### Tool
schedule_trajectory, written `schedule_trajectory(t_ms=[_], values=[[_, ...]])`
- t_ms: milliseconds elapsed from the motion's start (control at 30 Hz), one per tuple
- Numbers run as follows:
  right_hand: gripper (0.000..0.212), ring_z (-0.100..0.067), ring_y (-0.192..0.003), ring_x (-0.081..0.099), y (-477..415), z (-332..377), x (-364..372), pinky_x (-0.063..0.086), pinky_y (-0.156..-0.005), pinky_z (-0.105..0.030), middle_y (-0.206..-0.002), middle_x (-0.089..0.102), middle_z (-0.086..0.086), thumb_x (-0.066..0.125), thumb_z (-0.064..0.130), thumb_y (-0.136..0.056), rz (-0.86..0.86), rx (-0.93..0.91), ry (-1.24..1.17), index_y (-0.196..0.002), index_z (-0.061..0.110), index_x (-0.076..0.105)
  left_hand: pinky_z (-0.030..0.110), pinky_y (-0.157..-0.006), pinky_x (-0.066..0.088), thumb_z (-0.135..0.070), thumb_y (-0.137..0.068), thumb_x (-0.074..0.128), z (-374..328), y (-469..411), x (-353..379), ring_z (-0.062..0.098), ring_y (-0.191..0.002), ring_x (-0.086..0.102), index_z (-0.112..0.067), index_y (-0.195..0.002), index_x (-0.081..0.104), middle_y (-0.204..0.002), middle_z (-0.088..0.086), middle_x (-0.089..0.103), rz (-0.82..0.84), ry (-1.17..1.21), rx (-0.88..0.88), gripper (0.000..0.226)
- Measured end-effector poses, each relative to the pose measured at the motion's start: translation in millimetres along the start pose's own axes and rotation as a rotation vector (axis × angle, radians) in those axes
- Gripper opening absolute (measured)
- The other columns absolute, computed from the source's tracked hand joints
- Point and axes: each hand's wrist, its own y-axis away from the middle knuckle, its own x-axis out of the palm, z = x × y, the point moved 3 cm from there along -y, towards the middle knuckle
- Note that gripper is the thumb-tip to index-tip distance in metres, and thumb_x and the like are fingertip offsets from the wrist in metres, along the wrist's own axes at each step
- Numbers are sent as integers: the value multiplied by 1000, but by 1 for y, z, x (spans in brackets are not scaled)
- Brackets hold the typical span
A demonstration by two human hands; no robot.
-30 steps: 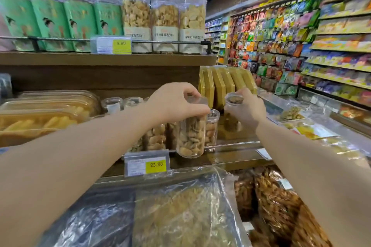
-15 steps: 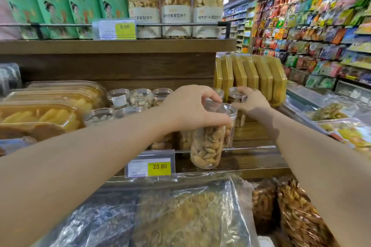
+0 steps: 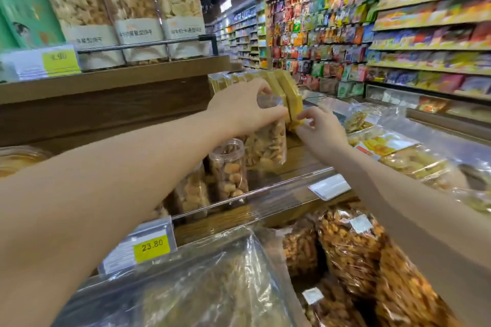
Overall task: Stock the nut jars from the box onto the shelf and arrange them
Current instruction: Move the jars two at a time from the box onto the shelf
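Clear-plastic nut jar (image 3: 265,146), head view: moved back off the front rail (image 3: 265,192), now just left of the yellow packs (image 3: 289,98), lid gripped from above by left hand (image 3: 247,106). Right hand (image 3: 321,127), its earlier jar gone, curls at the packs' lower edge; grasp cannot be told. Placement likely near done.

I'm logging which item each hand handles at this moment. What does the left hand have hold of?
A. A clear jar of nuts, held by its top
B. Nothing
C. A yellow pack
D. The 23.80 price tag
A: the left hand has its fingers curled round the top of the clear jar, whose nut-filled body shows below the hand.
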Motion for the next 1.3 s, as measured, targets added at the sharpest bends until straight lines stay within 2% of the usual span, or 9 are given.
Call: schedule_trajectory(t_ms=[133,233,467,600,800,900,1000,1133,1300], values=[[24,-21,-103,54,9,-15,-5,38,-75,-28,-110,48,1,56,21,-85,24,31,28,-108,19,63,36,-76,43,-68,-83,46,-1,-15,39,26,-105,56,-28,-130,44,-118,1,60,181,-239,-16,61],[27,-20,-102,51,15,-20,-5,33,-76,-25,-109,45,3,57,20,-85,19,32,49,-111,21,63,40,-82,38,-67,-86,42,4,-14,60,25,-110,54,-26,-128,48,-121,1,59,308,-285,-33,59],[29,-22,-100,48,29,-13,-4,31,-71,-27,-112,49,-2,56,22,-85,17,38,78,-113,20,59,44,-90,39,-81,-76,42,1,-2,45,28,-119,50,-25,-136,47,-131,2,53,346,-330,-46,82],[33,-25,-104,51,43,9,-17,35,-73,-28,-120,50,-6,54,23,-87,102,40,178,-120,18,55,30,-65,42,-55,-86,54,-6,31,17,19,-90,55,-21,-112,59,-103,-1,58,268,-241,93,43],[43,-33,-115,51,86,73,-51,40,-93,-35,-134,43,-12,56,23,-92,429,58,418,-133,16,45,31,-63,45,-41,-83,59,-2,114,-42,18,-90,55,-23,-100,55,-100,-3,57,296,-378,206,25],[35,-31,-108,53,129,115,-72,45,-92,-40,-127,49,-11,47,8,-92,461,-15,467,-127,12,48,31,-70,47,-38,-83,62,-2,159,-64,17,-94,56,-22,-96,56,-99,-4,59,311,-199,165,21],[35,-26,-101,55,188,156,-95,49,-86,-39,-117,56,-7,53,18,-89,484,-44,503,-123,15,49,37,-80,52,-36,-81,63,-8,213,-77,18,-91,58,-20,-94,58,-96,-2,61,352,-24,146,21],[29,-21,-90,55,287,200,-123,47,-74,-33,-97,53,1,62,23,-84,459,-21,439,-111,16,53,35,-73,51,-31,-80,65,-23,292,-77,18,-84,58,-20,-89,58,-90,-2,59,454,112,228,15],[24,-20,-85,54,426,225,-144,45,-69,-31,-92,53,3,63,23,-81,342,2,448,-102,18,53,34,-68,44,-31,-79,67,-51,398,-65,18,-79,55,-23,-78,51,-81,-3,56,535,160,418,18]])
